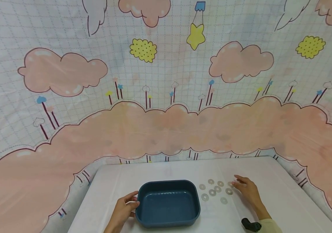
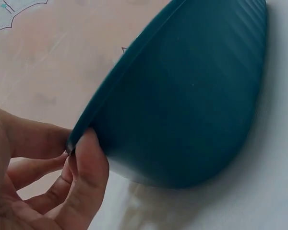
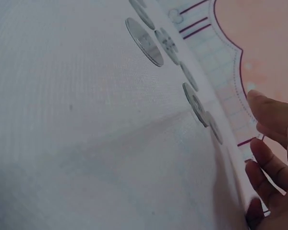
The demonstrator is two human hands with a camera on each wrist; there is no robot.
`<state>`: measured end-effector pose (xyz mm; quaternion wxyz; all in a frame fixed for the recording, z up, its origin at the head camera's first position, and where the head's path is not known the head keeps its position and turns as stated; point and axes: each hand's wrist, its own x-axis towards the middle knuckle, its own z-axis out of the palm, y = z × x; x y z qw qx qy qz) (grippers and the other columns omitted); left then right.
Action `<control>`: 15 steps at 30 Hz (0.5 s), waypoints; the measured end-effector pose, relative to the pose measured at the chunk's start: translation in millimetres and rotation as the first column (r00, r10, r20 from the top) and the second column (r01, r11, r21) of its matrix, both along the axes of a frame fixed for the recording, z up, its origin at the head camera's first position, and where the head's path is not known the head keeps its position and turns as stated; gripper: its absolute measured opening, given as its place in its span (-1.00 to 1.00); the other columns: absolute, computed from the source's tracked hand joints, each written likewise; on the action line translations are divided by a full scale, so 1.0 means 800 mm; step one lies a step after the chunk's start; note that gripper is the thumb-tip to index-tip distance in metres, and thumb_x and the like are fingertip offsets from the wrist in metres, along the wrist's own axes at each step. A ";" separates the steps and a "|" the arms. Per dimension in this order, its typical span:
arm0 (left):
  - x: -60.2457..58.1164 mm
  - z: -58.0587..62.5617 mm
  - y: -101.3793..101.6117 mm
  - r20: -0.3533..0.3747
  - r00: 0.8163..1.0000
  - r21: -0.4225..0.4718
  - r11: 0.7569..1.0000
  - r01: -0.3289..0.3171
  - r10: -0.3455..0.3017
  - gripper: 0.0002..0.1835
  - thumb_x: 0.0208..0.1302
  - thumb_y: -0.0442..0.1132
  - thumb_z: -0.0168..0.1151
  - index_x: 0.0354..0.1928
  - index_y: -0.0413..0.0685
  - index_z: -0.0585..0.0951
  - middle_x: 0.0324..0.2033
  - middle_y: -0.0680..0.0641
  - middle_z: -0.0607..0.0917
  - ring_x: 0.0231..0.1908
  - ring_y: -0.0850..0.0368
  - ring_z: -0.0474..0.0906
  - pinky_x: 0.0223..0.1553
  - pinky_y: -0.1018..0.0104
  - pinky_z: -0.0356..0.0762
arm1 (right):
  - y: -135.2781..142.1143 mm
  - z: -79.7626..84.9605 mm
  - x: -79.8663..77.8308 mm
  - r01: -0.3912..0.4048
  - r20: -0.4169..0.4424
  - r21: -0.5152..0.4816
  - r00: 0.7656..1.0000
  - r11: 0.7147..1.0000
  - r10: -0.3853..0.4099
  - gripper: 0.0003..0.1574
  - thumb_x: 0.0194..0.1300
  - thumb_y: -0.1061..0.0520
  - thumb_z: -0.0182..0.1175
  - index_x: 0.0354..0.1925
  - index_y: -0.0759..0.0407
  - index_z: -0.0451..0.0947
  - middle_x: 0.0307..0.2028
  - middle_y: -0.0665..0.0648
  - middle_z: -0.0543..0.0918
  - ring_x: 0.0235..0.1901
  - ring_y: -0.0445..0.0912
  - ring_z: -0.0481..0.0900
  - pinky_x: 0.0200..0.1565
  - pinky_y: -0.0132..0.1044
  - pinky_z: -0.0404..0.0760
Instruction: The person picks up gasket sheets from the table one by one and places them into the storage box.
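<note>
A dark blue rectangular plastic basin (image 1: 168,207) with rounded corners stands on the white table. At its left side, my left hand (image 1: 122,207) pinches the rim between thumb and fingers, seen up close in the left wrist view with the basin's wall (image 2: 182,105). Several flat, greyish washer-like discs (image 1: 212,193), most with a visible centre hole, lie scattered right of the basin. Over the right edge of this group hovers my right hand (image 1: 249,191), loosely bent and holding nothing visible; its fingertips overlap the rightmost disc (image 1: 230,184) in the head view.
A white cloth covers the table (image 1: 142,173), with a crease running near the discs. Behind it hangs a patterned curtain (image 1: 166,129) with clouds and stars. A black strap piece (image 1: 251,225) sits at the right wrist by a pale sleeve (image 1: 269,226).
</note>
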<state>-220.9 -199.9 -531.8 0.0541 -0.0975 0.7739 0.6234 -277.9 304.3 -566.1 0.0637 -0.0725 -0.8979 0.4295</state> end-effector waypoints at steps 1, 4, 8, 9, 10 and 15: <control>0.000 0.000 0.001 0.001 1.000 0.004 1.000 -0.001 0.001 -0.43 0.21 -0.40 0.26 0.29 -0.30 0.46 -0.14 -0.14 0.53 -0.33 0.13 0.51 -0.49 0.26 0.57 | 0.000 -0.001 -0.001 0.005 -0.002 0.005 1.000 1.000 -0.005 -0.31 0.34 -0.03 0.23 0.29 0.34 0.41 0.19 0.50 0.47 0.21 0.35 0.41 0.24 0.26 0.34; 0.001 0.000 0.003 0.002 1.000 0.009 1.000 -0.006 0.006 -0.44 0.20 -0.39 0.25 0.29 -0.30 0.46 -0.14 -0.14 0.52 -0.33 0.12 0.50 -0.49 0.26 0.56 | 0.001 -0.006 -0.003 0.023 -0.005 0.025 1.000 0.999 -0.023 -0.38 0.33 0.01 0.24 0.23 0.33 0.48 0.15 0.49 0.50 0.16 0.34 0.45 0.19 0.24 0.39; 0.001 0.000 0.004 0.008 1.000 0.016 1.000 -0.007 0.007 -0.43 0.21 -0.38 0.25 0.30 -0.30 0.45 -0.14 -0.12 0.50 -0.32 0.13 0.47 -0.49 0.25 0.55 | 0.001 -0.012 -0.006 0.051 -0.004 0.056 0.999 0.997 -0.051 -0.47 0.31 0.00 0.27 0.15 0.26 0.58 0.02 0.40 0.58 -0.04 0.19 0.53 -0.02 0.02 0.51; 0.001 0.000 0.004 0.009 1.000 0.017 1.000 -0.006 0.006 -0.43 0.22 -0.38 0.25 0.30 -0.30 0.45 -0.13 -0.12 0.50 -0.32 0.13 0.47 -0.49 0.25 0.55 | 0.001 -0.014 -0.007 0.056 -0.007 0.059 0.998 0.997 -0.055 -0.48 0.30 0.00 0.28 0.13 0.25 0.60 -0.02 0.37 0.60 -0.09 0.15 0.53 -0.08 -0.05 0.50; 0.001 -0.001 0.004 0.012 1.000 0.019 1.000 -0.005 0.005 -0.43 0.22 -0.38 0.24 0.30 -0.30 0.45 -0.13 -0.12 0.49 -0.32 0.13 0.47 -0.48 0.25 0.55 | 0.000 -0.015 -0.009 0.058 -0.009 0.063 0.998 0.996 -0.058 -0.50 0.29 0.00 0.29 0.11 0.24 0.61 -0.05 0.34 0.62 -0.14 0.10 0.51 -0.13 -0.12 0.48; 0.000 -0.003 0.003 0.023 1.000 0.031 0.999 -0.012 0.011 -0.43 0.22 -0.39 0.26 0.30 -0.27 0.45 -0.13 -0.11 0.50 -0.34 0.15 0.47 -0.49 0.26 0.53 | 0.001 -0.020 -0.012 0.053 -0.010 0.090 0.999 0.995 -0.052 -0.51 0.26 0.00 0.32 0.07 0.24 0.64 -0.14 0.28 0.62 -0.23 0.01 0.46 -0.25 -0.26 0.37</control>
